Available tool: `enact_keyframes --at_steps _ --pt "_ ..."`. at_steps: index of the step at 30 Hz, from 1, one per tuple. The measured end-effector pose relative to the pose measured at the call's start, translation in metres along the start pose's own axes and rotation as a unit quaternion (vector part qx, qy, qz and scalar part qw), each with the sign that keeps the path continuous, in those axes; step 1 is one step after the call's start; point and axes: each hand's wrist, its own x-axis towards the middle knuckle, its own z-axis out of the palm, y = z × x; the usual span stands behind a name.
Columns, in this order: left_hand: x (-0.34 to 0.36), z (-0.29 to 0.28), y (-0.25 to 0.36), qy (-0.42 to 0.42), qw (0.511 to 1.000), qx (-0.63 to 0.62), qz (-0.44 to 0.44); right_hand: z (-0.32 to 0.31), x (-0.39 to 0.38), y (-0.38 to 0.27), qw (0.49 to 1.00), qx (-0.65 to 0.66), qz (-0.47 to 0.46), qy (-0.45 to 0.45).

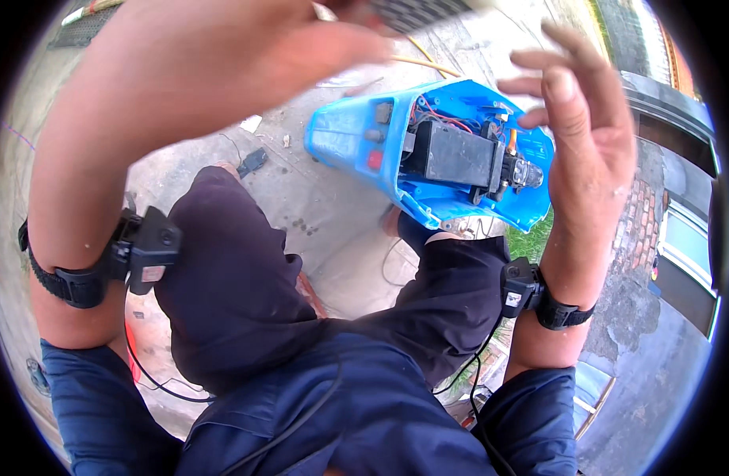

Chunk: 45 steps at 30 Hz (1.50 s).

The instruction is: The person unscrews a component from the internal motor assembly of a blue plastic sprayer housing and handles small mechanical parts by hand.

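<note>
My left hand (325,47) is raised at the upper edge, blurred by motion. Its thumb and fingers close on a dark grid-patterned object (416,11) with a pale edge, partly cut off by the frame; its kind cannot be made out. On the right, my right hand (590,131) is held up with its fingers apart and nothing in them. Between and below the hands lies a blue plastic shell (340,131), hollow side up. Inside it are a black box (458,155), red and dark wires (451,123) and a motor-like part (527,173) at the right end.
The shell rests near my feet on a concrete floor (332,214). A yellow hose (424,62) runs behind it. A small dark piece (253,161) lies beside my left knee. A brick and plaster wall (638,226) stands at the right. Cables hang from both forearm straps.
</note>
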Motion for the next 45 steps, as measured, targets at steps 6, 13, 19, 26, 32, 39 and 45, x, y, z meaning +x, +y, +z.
enact_keyframes --at_steps 6,13,19,26,32,39,45 --pt "-0.018 0.019 -0.091 0.309 0.927 0.209 0.039 -0.059 -0.062 0.106 0.931 -0.341 0.124 -0.031" --pt "-0.061 -0.032 -0.191 0.106 0.993 -0.043 0.009 -0.057 -0.082 0.134 0.944 -0.262 0.199 -0.022" --pt "-0.076 -0.024 -0.208 0.129 0.99 -0.047 -0.039 -0.051 -0.073 0.134 0.947 -0.214 0.24 -0.029" --pt "-0.076 -0.009 -0.218 0.139 0.989 -0.037 -0.039 -0.043 -0.069 0.142 0.947 -0.198 0.254 -0.011" --pt "-0.067 -0.003 -0.208 0.118 0.988 -0.097 -0.029 -0.025 -0.065 0.138 0.936 0.015 0.345 0.061" --pt "-0.066 -0.002 -0.197 0.121 0.989 -0.084 -0.032 -0.018 -0.061 0.148 0.934 0.054 0.33 0.125" --pt "-0.075 -0.01 -0.203 0.148 0.985 -0.06 -0.067 -0.022 -0.064 0.162 0.921 0.121 0.35 0.117"
